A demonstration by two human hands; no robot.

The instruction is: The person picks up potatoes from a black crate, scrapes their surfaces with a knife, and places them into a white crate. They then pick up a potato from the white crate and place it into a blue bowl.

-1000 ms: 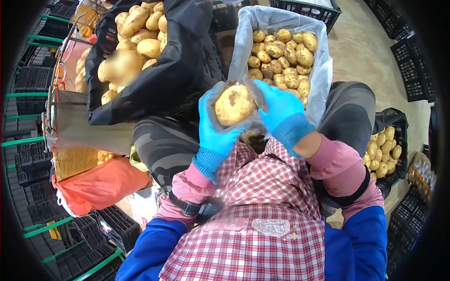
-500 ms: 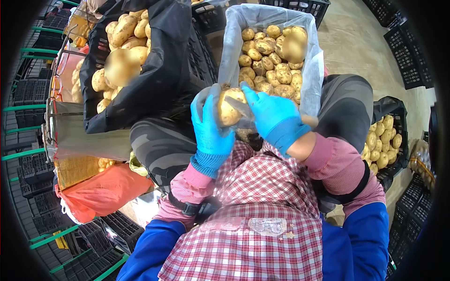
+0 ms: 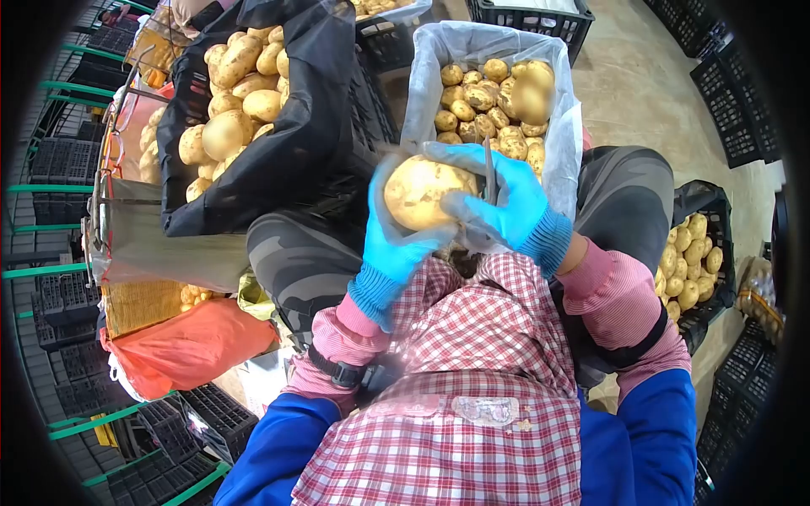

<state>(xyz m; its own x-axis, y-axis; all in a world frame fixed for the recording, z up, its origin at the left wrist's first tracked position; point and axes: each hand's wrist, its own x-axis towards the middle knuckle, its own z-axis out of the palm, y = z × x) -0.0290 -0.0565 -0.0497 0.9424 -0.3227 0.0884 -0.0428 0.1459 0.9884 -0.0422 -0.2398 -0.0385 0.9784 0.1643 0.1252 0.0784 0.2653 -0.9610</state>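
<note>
A large pale potato (image 3: pixel 429 187) sits between my two blue-gloved hands, above my lap. My left hand (image 3: pixel 386 250) is closed round its left side and underside. My right hand (image 3: pixel 519 198) grips a small knife (image 3: pixel 490 169) whose dark blade points up and away, while its fingers and thumb also press on the potato's right side. The knife's handle is hidden in the glove. Just beyond my hands stands a crate lined with pale plastic film (image 3: pixel 559 148), holding many soil-marked potatoes (image 3: pixel 481 97).
To the left, a black-lined crate (image 3: pixel 308 126) holds large potatoes (image 3: pixel 261 103). Another crate (image 3: pixel 720 223) of potatoes stands on the floor at my right. A red sack (image 3: pixel 194 341) lies at the lower left. Black crates (image 3: pixel 732 110) stand at the far right.
The knife blade has left the potato's face and swung upright in my right hand. The potato now shows a broader face, and my right fingers have moved onto it.
</note>
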